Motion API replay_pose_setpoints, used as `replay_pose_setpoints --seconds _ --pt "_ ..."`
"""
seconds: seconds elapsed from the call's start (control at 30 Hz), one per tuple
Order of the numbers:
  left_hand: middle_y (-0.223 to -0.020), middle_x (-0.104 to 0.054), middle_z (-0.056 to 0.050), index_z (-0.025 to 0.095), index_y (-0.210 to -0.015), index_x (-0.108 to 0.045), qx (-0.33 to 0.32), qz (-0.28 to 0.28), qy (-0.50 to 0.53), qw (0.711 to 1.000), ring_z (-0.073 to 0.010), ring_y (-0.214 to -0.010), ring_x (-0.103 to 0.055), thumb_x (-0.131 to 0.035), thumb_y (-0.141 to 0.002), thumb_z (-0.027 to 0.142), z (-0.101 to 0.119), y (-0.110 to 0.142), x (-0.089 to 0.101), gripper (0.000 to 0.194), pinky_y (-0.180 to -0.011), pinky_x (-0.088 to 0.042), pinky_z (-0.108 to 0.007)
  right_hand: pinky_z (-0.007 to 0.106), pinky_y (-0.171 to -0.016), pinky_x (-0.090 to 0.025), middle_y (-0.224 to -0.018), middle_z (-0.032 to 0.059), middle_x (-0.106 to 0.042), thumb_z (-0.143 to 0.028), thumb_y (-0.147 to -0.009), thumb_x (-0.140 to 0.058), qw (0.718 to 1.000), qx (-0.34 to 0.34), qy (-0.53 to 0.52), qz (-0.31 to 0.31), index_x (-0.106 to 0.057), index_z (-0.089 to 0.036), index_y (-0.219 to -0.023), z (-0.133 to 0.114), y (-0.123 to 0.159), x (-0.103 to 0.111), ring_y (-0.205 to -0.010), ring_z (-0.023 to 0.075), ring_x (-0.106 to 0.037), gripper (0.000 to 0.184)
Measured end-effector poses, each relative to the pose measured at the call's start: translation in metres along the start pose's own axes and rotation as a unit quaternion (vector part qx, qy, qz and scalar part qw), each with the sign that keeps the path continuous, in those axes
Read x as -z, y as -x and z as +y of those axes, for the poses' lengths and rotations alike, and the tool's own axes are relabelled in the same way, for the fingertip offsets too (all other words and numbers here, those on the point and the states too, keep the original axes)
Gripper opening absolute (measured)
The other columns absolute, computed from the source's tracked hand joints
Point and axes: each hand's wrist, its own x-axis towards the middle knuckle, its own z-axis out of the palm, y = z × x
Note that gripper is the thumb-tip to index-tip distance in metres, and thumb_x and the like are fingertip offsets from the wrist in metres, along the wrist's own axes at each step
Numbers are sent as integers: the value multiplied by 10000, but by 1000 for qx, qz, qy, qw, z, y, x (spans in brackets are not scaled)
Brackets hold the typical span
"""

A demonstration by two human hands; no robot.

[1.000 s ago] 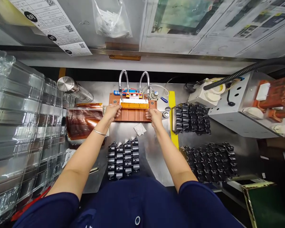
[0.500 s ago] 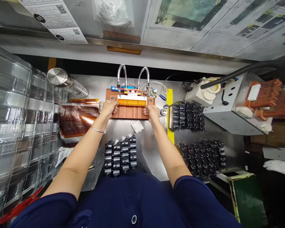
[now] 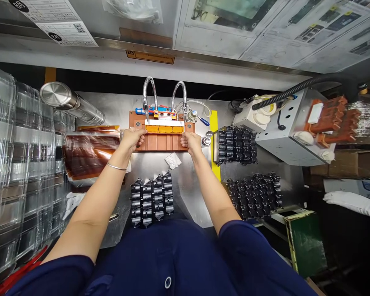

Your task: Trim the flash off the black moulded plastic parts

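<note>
Orange strip (image 3: 164, 129) lies between our fingers; our left hand (image 3: 131, 138) and right hand (image 3: 193, 142) pinch its ends, above the brown block (image 3: 160, 143).

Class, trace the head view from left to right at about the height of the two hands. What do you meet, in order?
Clear plastic stack → brown film → left hand → orange strip → right hand → small metal pieces → yellow tape → black parts → grey box.

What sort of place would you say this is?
Probably a factory assembly workstation: a brown fixture with two flexible metal hoses sits on a metal bench, near rows of black parts and a warning label.
</note>
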Motion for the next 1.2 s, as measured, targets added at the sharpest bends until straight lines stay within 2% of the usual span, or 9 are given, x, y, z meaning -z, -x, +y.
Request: replay_pose_setpoints --seconds 0.17,0.37,0.5,0.63,0.7,0.8,0.9,1.03,1.2 --pt "-594 -655 -44 96 -715 -617 9 -55 6 998 -79 -433 -573 -753 -749 125 5 14 20 142 -416 -487 -160 176 -420 -442 -563 -17 -618 -373 -722 -759 998 28 43 -24 -532 -176 -684 21 33 22 -443 73 -535 303" --pt "-621 -640 -5 114 -766 -600 -50 -17 26 998 -57 -421 -534 -675 -827 198 -24 56 41 128 -421 -469 -161 317 -722 -560 -962 67 -732 -365 -477 -873 971 119 174 -117 -647 -193 -980 146 141 36 -809 192 -671 577" --pt "-636 -653 -20 122 -777 -612 -94 -10 6 995 -86 -456 -552 -647 -810 213 -57 81 42 103 -458 -491 -205 399 -771 -563 -920 108 -746 -468 -647 -731 955 139 224 -137 -673 -153 -950 187 159 52 -842 254 -694 441" --pt "-808 -701 -64 149 -846 -653 -183 11 -25 983 -159 -709 -648 -614 -830 276 -74 100 40 134 -680 -562 -305 444 -856 -529 -983 129 -741 -419 -727 -664 934 209 273 -94 -680 -144 -1054 136 140 57 -910 288 -678 428" --pt "-1009 -705 -94 170 -933 -669 -264 45 -54 962 -210 -972 -638 -604 -845 296 -77 106 36 167 -903 -523 -389 460 -922 -493 -1103 127 -720 -345 -777 -631 863 336 372 -65 -663 -172 -1160 99 129 47 -1034 306 -638 421" --pt "-1162 -679 -119 187 -1012 -677 -452 103 -199 863 -264 -1158 -567 -590 -873 313 -76 107 25 207 -1089 -371 -495 462 -1047 -403 -1325 136 -622 -192 -841 -551 729 488 477 -52 -612 -160 -1272 59 111 19 -1217 291 -542 436" --pt "-1184 -680 -142 177 -1054 -677 -550 101 -382 735 -306 -1173 -569 -579 -891 276 -76 97 12 214 -1124 -281 -586 489 -1069 -350 -1379 138 -584 -127 -889 -480 657 520 542 -56 -601 -144 -1284 50 92 -10 -1254 288 -506 414" --pt "-1239 -659 -155 173 -1109 -672 -548 54 -516 656 -331 -1195 -558 -553 -899 189 -69 67 2 242 -1110 -257 -648 488 -1052 -354 -1383 132 -580 -177 -937 -455 635 523 564 -76 -622 -155 -1253 53 70 -15 -1270 293 -480 358" --pt "-1256 -657 -144 202 -1141 -680 -568 44 -516 639 -306 -1175 -571 -513 -934 207 -51 17 0 266 -1108 -269 -645 436 -1013 -406 -1339 175 -591 -269 -969 -433 652 460 603 -1 -608 -106 -1267 6 39 23 -1236 301 -498 382"
